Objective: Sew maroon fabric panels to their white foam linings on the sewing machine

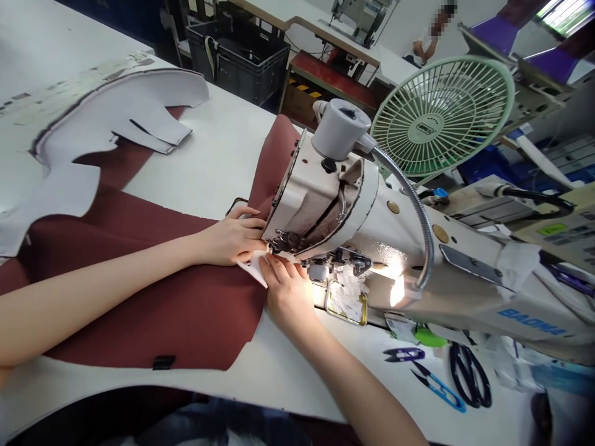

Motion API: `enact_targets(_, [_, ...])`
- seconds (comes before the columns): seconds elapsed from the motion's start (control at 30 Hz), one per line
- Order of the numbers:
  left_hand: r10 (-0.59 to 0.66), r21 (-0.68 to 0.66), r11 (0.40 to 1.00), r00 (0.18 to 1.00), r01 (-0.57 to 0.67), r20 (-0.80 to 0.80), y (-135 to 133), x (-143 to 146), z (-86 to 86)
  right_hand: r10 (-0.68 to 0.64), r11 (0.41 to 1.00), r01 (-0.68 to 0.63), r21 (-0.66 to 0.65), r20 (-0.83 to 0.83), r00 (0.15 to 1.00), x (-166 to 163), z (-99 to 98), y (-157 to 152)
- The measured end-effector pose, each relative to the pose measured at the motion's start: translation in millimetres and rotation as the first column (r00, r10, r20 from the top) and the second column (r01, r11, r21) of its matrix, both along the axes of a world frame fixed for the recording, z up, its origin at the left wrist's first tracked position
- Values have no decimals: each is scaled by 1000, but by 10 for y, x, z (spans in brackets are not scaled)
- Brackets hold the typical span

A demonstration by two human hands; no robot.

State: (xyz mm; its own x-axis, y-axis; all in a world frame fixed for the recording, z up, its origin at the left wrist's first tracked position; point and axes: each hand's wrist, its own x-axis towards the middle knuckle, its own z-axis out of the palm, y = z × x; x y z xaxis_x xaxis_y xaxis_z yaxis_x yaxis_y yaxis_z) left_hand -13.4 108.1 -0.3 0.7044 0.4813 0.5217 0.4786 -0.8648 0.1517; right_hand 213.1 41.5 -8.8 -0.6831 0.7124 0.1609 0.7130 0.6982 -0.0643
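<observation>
A large maroon fabric panel [199,316] lies across the table and runs under the head of a sewing machine [320,198]. My left hand [230,238] rests on the panel just left of the needle area, fingers spread and partly behind the machine head. Close to the needle, my right hand [290,291] presses down with its fingers stretched out side by side. Between both hands a small white flat piece [255,272] sticks out, touched by fingers of each; its kind is unclear. The needle tip itself is hidden.
White-backed cut pieces [125,118] lie at the left. Beside the machine are a small tray of white scraps [346,300], thread snips [439,390] and black-handled scissors [469,375]. A green fan [432,124] stands behind; a person [423,49] is farther back.
</observation>
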Motion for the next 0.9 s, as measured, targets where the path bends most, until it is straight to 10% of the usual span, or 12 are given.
enact_targets(0.9, [-89, -15, 996, 996, 89, -5, 196, -9, -4, 21, 992, -18, 122, -23, 1000, -21, -50, -30])
